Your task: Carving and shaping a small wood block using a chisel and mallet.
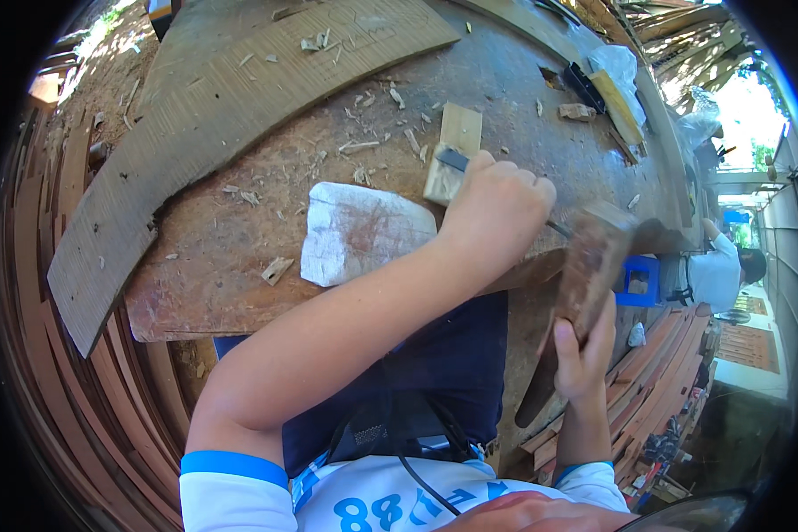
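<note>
My left hand (pixel 503 208) is closed around a chisel (pixel 453 160), with the flat dark blade out on one side of the fist and a thin dark end out on the other. The blade lies against a small pale wooden block (pixel 442 183) on the workbench. In my right hand (pixel 585 350) is a wooden mallet (pixel 594 257), gripped with the thumb along it. The mallet is slightly blurred and its head stands close to the chisel's rear end; contact cannot be made out. Left of the block lies a whitish rough slab (pixel 363 232) with brown stains.
Wood chips surround the block on the workbench (pixel 208 297). A large curved board (pixel 239 97) spans its far left. Far right are a yellowish stick (pixel 618 106), a clear plastic bag (pixel 616 66) and a wood scrap (pixel 577 113). Another person (pixel 718 270) is at the right, beyond a blue crate (pixel 638 281).
</note>
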Demonstrator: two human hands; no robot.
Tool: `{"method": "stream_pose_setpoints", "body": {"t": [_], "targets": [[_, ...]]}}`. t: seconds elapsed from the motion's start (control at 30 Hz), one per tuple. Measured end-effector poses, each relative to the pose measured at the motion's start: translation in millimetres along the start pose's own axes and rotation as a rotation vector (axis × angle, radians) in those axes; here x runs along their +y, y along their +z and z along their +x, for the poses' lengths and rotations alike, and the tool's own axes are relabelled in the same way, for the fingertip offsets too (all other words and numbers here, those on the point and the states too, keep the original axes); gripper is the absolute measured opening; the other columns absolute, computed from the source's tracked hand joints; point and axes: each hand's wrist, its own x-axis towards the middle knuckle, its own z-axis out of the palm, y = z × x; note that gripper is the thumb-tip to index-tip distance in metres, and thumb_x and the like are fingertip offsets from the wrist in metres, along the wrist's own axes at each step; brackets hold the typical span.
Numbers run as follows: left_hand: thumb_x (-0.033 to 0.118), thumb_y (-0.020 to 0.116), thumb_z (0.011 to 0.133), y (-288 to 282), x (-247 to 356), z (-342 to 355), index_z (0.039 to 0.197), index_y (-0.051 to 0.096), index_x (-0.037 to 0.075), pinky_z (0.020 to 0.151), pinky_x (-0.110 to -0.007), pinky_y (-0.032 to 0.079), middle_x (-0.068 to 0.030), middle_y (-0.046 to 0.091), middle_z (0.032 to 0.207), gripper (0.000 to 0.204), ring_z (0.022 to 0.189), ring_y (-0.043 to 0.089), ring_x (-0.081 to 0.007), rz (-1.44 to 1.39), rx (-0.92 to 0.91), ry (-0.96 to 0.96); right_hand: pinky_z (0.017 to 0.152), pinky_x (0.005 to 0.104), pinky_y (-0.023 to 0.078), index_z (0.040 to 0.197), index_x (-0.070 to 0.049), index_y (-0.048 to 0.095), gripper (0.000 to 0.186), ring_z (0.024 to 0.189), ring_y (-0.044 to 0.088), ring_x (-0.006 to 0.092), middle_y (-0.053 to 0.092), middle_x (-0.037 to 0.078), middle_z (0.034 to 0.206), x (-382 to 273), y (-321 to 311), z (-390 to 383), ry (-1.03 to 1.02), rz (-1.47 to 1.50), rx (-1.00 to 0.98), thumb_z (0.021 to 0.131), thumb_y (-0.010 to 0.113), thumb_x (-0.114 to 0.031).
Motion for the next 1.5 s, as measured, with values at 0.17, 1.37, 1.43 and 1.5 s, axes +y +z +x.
{"method": "stream_pose_setpoints", "body": {"t": [0.17,1.37,1.43,1.5], "targets": [[0.007,0.066,0.074,-2.3,8.5,9.2,0.081,0.056,0.009,0.077,-0.042,0.043,-0.0063,0.063,0.076,0.013,0.081,0.064,-0.0281,-0.005,0.115,0.078,0.058,0.027,0.051,0.145,0.001,0.031,0.06,0.064,0.062,0.0155,0.06,0.012,0.095,9.1,7.0,-3.0,0.188,0.454,0.251,0.101,0.062,-0.027],[0.011,0.081,0.085,-143.1,-75.2,41.7,0.106,0.078,0.0,0.08,-0.03,0.053,-0.0087,0.077,0.09,0.024,0.086,0.069,-0.0118,-0.349,-0.059,-0.359,0.108,0.0399,0.05,0.164,-0.007,0.022,0.094,0.139,0.051,0.0278,0.041,0.019,0.16,-6.3,40.2,218.5,-0.291,1.001,-0.219,0.087,0.074,0.0],[0.012,0.081,0.086,-151.3,-68.6,42.1,0.107,0.078,0.001,0.08,-0.029,0.053,-0.0075,0.077,0.091,0.024,0.087,0.069,-0.0113,-0.359,0.085,-0.429,0.106,0.0389,0.05,0.163,-0.006,0.023,0.087,0.138,0.053,0.0278,0.04,0.02,0.16,-14.6,45.4,252.8,-0.317,1.198,-0.316,0.09,0.07,-0.004],[0.014,0.082,0.088,-150.4,-67.4,47.5,0.11,0.079,0.004,0.075,-0.025,0.051,-0.0054,0.076,0.092,0.024,0.081,0.064,-0.0073,-0.441,0.293,-0.469,0.1,0.0359,0.054,0.161,-0.002,0.027,0.077,0.132,0.057,0.0266,0.04,0.02,0.161,-22.5,53.4,276.7,-0.366,1.357,-0.419,0.095,0.063,-0.018]]}}
